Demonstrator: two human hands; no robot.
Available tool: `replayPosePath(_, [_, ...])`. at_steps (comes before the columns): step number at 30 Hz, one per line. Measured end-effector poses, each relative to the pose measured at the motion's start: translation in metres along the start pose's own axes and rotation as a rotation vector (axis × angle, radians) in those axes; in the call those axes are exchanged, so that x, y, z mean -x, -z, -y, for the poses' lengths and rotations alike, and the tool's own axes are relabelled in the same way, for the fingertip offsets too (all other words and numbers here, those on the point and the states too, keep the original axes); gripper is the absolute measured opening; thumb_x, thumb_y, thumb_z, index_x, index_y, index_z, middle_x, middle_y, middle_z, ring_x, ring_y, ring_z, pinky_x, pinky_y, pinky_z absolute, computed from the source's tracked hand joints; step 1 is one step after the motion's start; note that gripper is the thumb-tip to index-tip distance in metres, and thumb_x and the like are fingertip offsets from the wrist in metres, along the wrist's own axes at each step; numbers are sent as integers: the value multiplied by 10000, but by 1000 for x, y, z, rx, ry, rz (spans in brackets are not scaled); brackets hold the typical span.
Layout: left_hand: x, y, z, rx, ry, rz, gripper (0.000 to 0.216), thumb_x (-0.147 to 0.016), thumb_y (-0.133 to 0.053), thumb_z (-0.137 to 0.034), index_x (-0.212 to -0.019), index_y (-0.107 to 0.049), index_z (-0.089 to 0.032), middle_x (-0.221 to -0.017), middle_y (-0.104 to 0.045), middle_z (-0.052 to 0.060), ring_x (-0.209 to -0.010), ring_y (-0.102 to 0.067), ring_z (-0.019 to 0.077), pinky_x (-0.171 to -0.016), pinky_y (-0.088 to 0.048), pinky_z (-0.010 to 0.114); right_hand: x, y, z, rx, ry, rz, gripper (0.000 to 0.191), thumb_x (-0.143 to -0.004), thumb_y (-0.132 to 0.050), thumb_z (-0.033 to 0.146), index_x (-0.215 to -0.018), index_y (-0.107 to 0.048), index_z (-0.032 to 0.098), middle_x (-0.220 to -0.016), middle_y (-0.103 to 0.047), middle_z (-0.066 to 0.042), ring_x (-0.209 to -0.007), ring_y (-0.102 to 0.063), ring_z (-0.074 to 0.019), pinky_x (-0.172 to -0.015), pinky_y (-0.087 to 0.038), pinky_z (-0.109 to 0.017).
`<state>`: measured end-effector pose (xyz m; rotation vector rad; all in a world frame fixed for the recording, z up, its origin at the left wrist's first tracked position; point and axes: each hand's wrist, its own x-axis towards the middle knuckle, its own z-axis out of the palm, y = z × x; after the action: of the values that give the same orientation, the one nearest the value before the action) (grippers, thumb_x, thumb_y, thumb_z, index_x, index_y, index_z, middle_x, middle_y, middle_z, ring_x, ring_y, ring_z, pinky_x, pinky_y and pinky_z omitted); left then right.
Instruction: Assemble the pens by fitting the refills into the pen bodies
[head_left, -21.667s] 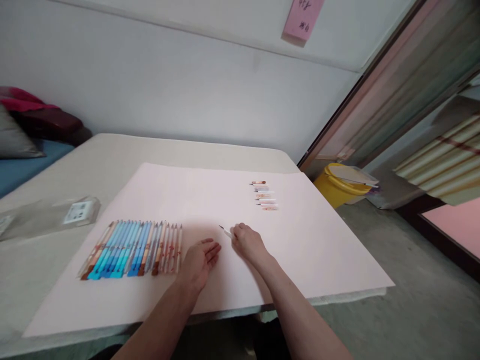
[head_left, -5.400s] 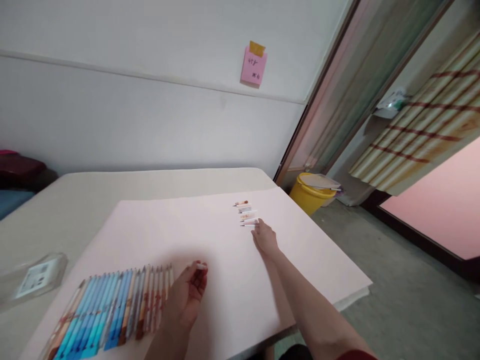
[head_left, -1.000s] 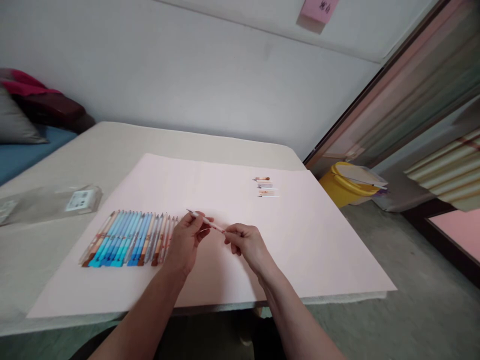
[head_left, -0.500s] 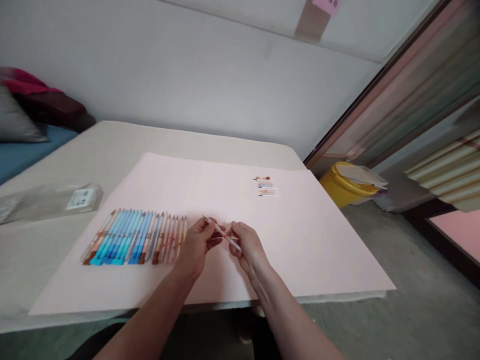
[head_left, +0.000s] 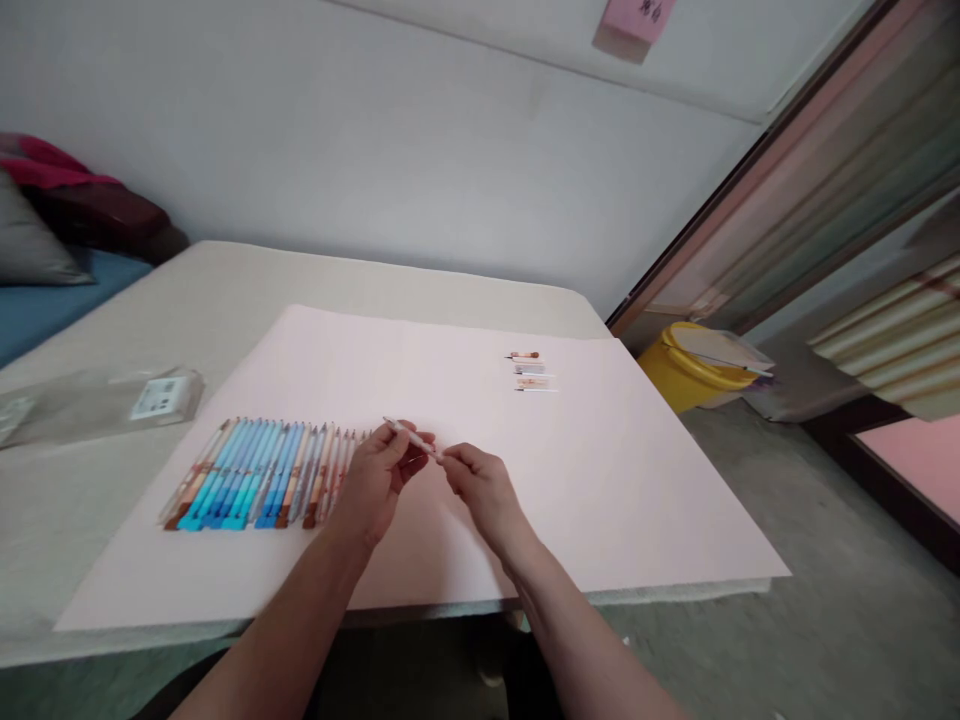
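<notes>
My left hand [head_left: 379,476] pinches a thin pale pen [head_left: 410,438] by its middle, holding it just above the pink paper sheet [head_left: 600,480]. My right hand [head_left: 480,485] has its fingers closed on the pen's right end. Immediately left of my left hand lies a row of several blue, orange and pale pens [head_left: 266,470], side by side on the sheet. A small group of short pen parts [head_left: 532,371] lies further back on the sheet, right of centre.
The sheet covers a beige table [head_left: 225,290]. A clear plastic package with a white label [head_left: 105,405] lies at the table's left. A yellow bucket [head_left: 686,365] stands on the floor to the right. A pink note [head_left: 634,22] hangs on the wall.
Both hands have stayed together on the pen beside the row; it has tilted back, its tip pointing up-left again. The group of short parts is smaller than it was several seconds ago.
</notes>
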<state>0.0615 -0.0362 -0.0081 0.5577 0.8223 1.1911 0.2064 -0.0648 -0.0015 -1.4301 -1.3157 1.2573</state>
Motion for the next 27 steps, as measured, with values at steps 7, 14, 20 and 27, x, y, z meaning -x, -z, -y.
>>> replayPosePath(7, [2, -7, -3, -4, 4, 42, 190, -764, -645, -319, -889, -637, -176, -940, -660, 66, -882, -596, 173, -817, -466, 350, -5, 2, 3, -528, -276, 78, 240, -718, -636, 374, -745, -580, 142, -498, -386, 73, -385, -180, -28, -392, -65, -214])
replayPosePath(14, [-6, 1, 1, -19, -67, -136, 205, -687, -712, -238, -866, -655, -155, -800, -604, 10, -765, -561, 105, -797, -456, 286, -1, -10, 0, -365, -184, 44, 213, -755, -585, 365, -755, -593, 152, -483, -377, 79, -401, -215, -37, -403, -101, -215])
replayPosePath(20, [-5, 3, -6, 5, -50, -108, 306, -684, -707, -233, -974, -622, -187, -895, -665, 55, -906, -600, 167, -827, -449, 329, -3, -11, -1, -301, -169, 15, 206, -758, -578, 364, -740, -592, 159, -477, -377, 77, -413, -234, -47, -409, -130, -219])
replayPosePath(27, [-8, 6, -4, -85, -114, -252, 267, -654, -733, -269, -897, -667, -181, -833, -635, 14, -799, -572, 108, -776, -436, 265, -3, -10, -3, -235, -138, 35, 236, -775, -567, 390, -764, -611, 159, -488, -375, 71, -431, -248, -59, -417, -149, -222])
